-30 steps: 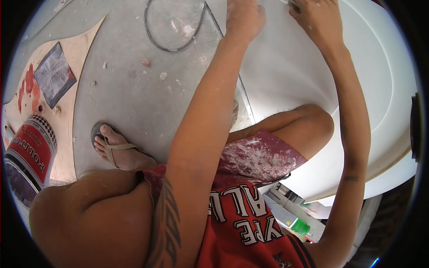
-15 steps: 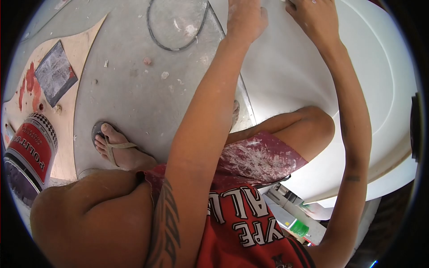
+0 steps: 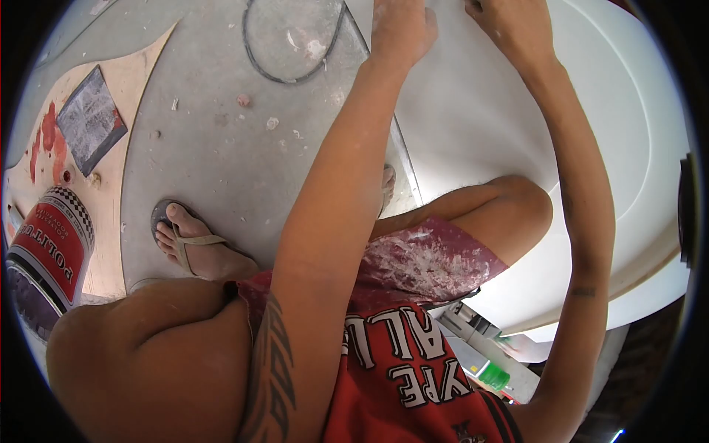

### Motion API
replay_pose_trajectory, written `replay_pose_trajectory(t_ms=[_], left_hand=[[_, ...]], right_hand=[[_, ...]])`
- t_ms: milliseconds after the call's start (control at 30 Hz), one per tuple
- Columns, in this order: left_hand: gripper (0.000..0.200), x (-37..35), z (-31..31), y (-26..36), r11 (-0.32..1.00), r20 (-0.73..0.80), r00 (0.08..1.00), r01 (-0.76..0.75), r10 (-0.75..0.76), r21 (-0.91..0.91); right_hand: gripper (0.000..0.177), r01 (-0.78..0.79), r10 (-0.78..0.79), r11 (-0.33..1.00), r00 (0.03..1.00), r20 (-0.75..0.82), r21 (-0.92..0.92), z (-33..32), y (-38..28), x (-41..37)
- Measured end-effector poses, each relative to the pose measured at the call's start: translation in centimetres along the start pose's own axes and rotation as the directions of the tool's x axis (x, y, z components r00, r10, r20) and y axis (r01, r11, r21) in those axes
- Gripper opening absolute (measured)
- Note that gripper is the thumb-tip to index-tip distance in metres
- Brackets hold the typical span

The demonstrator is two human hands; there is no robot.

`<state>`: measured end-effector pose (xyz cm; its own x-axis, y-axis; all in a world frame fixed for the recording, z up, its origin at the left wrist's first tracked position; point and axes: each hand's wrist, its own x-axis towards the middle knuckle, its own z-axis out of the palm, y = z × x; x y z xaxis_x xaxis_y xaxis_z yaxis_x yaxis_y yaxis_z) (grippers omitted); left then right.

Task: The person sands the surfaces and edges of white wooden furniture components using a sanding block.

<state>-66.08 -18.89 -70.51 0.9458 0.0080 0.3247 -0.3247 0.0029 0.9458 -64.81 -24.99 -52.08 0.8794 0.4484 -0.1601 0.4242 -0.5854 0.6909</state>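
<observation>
My left hand [image 3: 401, 33] is at the top edge, over the white curved surface [image 3: 458, 111]. Only its back and part of the thumb show; the fingers are cut off by the frame. To its right, above the same surface, is my right hand [image 3: 515, 29]. Its thumb side looks curled inward, while the fingertips lie outside the view. Whatever either hand holds or presses on is hidden.
A red-labelled can [image 3: 50, 247] stands at left beside a plywood piece [image 3: 107, 214] bearing a dusty dark square sheet [image 3: 92, 122]. A black cable [image 3: 255, 63] loops on the grey floor [image 3: 207, 148]. A green-ended bottle [image 3: 493, 375] lies lower right.
Both hands have shifted slightly up and to the left, so less of each shows at the top edge. The can, sheet and cable have not moved.
</observation>
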Motion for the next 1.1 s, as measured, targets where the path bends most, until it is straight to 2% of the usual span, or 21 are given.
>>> replay_pose_trajectory(t_ms=[100,167,367,433,467,533,567,633,767,833,900,967,1067,1100], left_hand=[[0.039,0.3,-0.5,0.3,1.0,0.033,0.999,0.018,-0.017,-0.025],[0.039,0.4,-0.8,0.3,0.999,0.043,0.999,0.016,-0.015,-0.035],[0.04,0.0,0.4,-1.3,0.998,0.034,0.999,0.002,0.0,-0.069],[0.041,-0.1,1.0,-1.2,0.999,-0.12,0.992,-0.032,0.035,0.028],[0.041,-0.2,1.2,-1.4,0.999,-0.125,0.992,-0.03,0.033,0.028],[0.045,-0.1,0.6,-0.6,0.998,-0.034,0.998,0.043,-0.044,-0.043],[0.045,0.0,0.2,-0.4,0.998,-0.035,0.998,0.043,-0.045,-0.043],[0.049,0.0,-0.2,-0.5,0.995,0.104,0.993,0.071,-0.063,-0.072],[0.05,-0.3,0.5,-0.9,0.995,0.068,0.995,0.074,-0.07,-0.06],[0.05,-0.4,0.7,-1.0,0.999,-0.022,0.999,0.038,-0.038,-0.026],[0.049,-0.2,0.7,-0.9,0.999,-0.013,0.999,0.047,-0.048,-0.027],[0.049,-0.1,0.5,-0.5,0.998,0.013,0.999,0.052,-0.051,-0.031],[0.041,0.6,-0.2,0.1,0.999,-0.031,0.999,0.036,-0.036,-0.023],[0.037,0.8,-1.1,0.6,0.995,0.0,1.0,-0.029,0.029,-0.091]], right_hand=[[0.014,0.019,-0.019,0.999,1.0,-0.001,-0.041,-0.9,0.2,-0.5],[0.014,0.014,-0.012,0.999,0.998,0.055,-0.044,-1.3,0.5,-0.6],[0.015,0.015,-0.015,1.0,0.999,-0.029,-0.008,0.3,-0.4,0.5],[0.014,0.015,-0.016,1.0,1.0,-0.011,-0.016,-0.3,0.0,0.0],[0.014,0.021,-0.021,1.0,1.0,0.003,-0.019,-0.5,0.2,-0.1],[0.013,0.021,-0.02,0.999,0.999,0.025,-0.04,-1.1,0.4,-0.6],[0.013,0.013,-0.01,0.998,0.999,0.044,-0.057,-1.2,0.4,-0.7],[0.013,0.009,-0.008,0.999,1.0,0.022,-0.038,-0.5,0.2,-0.3],[0.012,0.012,-0.011,1.0,1.0,0.026,-0.025,0.6,-0.4,0.9],[0.01,0.024,-0.023,0.999,0.999,0.032,-0.043,-0.2,-0.2,0.5],[0.01,0.039,-0.037,0.997,0.999,0.036,-0.065,-1.7,0.9,-0.7],[0.02,0.033,-0.019,0.995,0.988,0.153,-0.089,-4.2,2.8,-3.6],[0.019,-0.248,0.247,0.968,0.968,0.032,0.022,-9.5,2.9,-8.4],[0.02,-0.343,0.343,0.939,0.939,0.003,0.031,-10.9,2.8,-9.9]])
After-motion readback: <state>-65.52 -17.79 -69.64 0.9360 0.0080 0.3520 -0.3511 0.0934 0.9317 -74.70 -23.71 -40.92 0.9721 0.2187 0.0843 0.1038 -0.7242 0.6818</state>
